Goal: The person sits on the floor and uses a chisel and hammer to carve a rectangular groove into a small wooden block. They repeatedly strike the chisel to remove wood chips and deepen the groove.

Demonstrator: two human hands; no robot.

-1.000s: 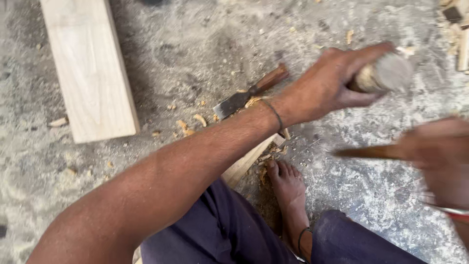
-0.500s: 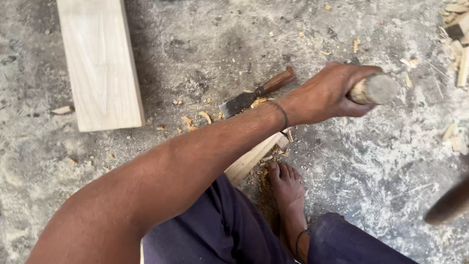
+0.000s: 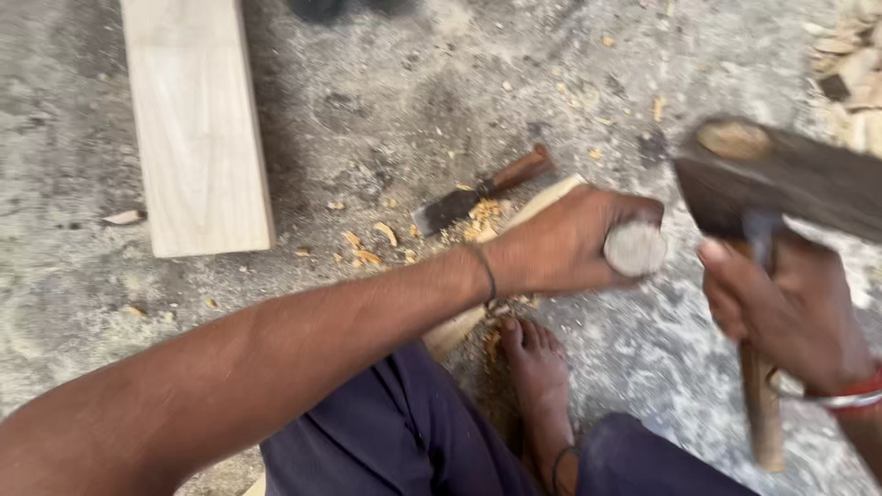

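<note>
Setting: Rough grey concrete floor (image 3: 367, 101), dusted with sawdust and scattered wood chips (image 3: 367, 243), seen from above over the worker's own lap.
Left hand: the left hand (image 3: 560, 243) is closed in a full fist around a round-ended handle (image 3: 634, 250), whose pale, worn end sticks out on the thumb side; what lies below the fist is hidden. A thin dark band circles the wrist.
Right hand: the right hand (image 3: 790, 308) is wrapped tight around the wooden shaft of a mallet (image 3: 781, 174), its dark, blurred wooden head raised above and just to the right of the handle's end, not touching it. A red and silver bangle sits at this wrist.
Workpiece: a pale wooden strip (image 3: 514, 230) runs diagonally under the left hand, toward the middle of the floor; a bare foot (image 3: 537, 367) rests against its near end.
Spare tool: a chisel (image 3: 482, 193) with a reddish-brown grip lies flat on the floor just beyond the strip, among the shavings.
Elsewhere: a wide, light plank (image 3: 197, 124) lies toward the far left of the floor, well apart from both hands; offcuts (image 3: 850, 64) pile up at the far right corner.
</note>
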